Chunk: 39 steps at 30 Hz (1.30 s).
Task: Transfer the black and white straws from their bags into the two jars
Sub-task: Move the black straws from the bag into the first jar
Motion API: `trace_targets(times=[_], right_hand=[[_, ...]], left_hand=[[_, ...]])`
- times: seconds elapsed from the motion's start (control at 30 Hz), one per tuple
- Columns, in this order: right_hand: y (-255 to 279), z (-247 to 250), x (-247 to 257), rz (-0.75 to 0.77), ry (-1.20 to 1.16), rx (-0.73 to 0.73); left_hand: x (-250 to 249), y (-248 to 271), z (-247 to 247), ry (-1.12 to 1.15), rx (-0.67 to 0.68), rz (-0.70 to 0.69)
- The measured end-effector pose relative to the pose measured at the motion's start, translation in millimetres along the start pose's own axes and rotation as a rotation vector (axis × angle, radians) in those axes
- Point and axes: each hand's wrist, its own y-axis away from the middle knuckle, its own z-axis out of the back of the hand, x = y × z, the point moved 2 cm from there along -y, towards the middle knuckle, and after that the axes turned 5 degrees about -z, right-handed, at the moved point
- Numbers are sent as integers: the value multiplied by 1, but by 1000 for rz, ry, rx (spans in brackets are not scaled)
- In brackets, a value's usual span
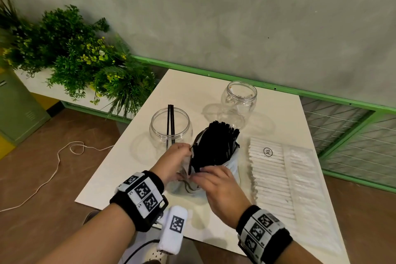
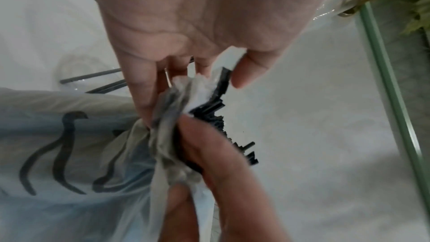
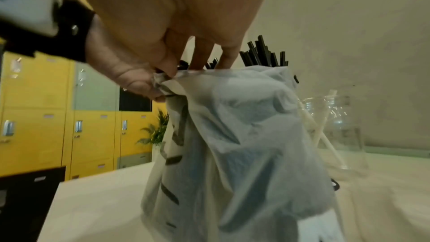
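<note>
A white plastic bag (image 1: 232, 168) stands on the table (image 1: 192, 83), with a bundle of black straws (image 1: 216, 146) sticking out of its top. My left hand (image 1: 184, 152) pinches the crumpled bag rim (image 2: 167, 98) on the left side. My right hand (image 1: 205, 172) grips the near rim, its fingers (image 3: 202, 56) reaching in among the straws (image 3: 260, 52). Just behind my left hand stands a clear jar (image 1: 169, 126) holding two black straws. A second jar (image 1: 239, 96), farther right, holds white straws (image 3: 321, 132). A flat pack of white straws (image 1: 274, 178) lies to the right.
Leafy plants (image 1: 81, 55) fill a planter left of the table. A green rail (image 1: 214, 73) runs behind it and a wire grille (image 1: 353, 135) to the right. A thin cord (image 1: 53, 169) trails on the brown floor. Yellow lockers (image 3: 35, 108) stand at the left.
</note>
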Motion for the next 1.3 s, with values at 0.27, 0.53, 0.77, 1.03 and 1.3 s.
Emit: trace_targets(times=[0.27, 0.53, 0.77, 1.03, 1.3], right_hand=[[2, 16, -13, -215, -315, -209], [-20, 19, -32, -486, -167, -124], [-32, 5, -37, -584, -107, 92], [-34, -1, -36, -615, -130, 131], [-33, -3, -38, -594, -133, 85]], left_hand=[[10, -8, 0, -200, -79, -99], [13, -10, -1, -169, -37, -124], [18, -12, 2, -201, -20, -173], [16, -11, 0, -256, 20, -245], [14, -13, 0, -300, 50, -268]])
